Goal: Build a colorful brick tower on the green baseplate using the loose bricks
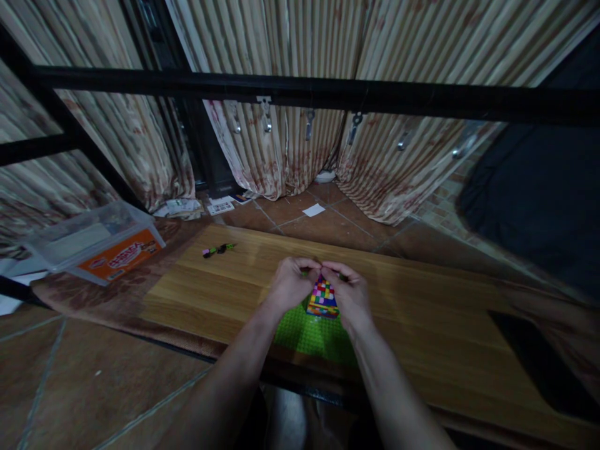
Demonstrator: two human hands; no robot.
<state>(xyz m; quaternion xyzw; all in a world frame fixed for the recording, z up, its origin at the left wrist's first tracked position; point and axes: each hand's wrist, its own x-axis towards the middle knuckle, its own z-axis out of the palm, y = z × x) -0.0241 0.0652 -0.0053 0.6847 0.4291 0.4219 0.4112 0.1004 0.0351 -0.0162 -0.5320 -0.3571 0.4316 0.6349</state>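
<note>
A many-coloured block of small toy bricks stands on a green studded baseplate on a wooden board. My left hand and my right hand meet over the top of the block, fingers curled and pinched together at its upper edge. Whatever the fingertips hold there is too small to make out. Both forearms reach in from the bottom of the view.
A short row of loose bricks lies at the board's far left. A clear plastic box with an orange label sits to the left. Curtains and a black metal frame bar stand behind. Tiled floor surrounds the board.
</note>
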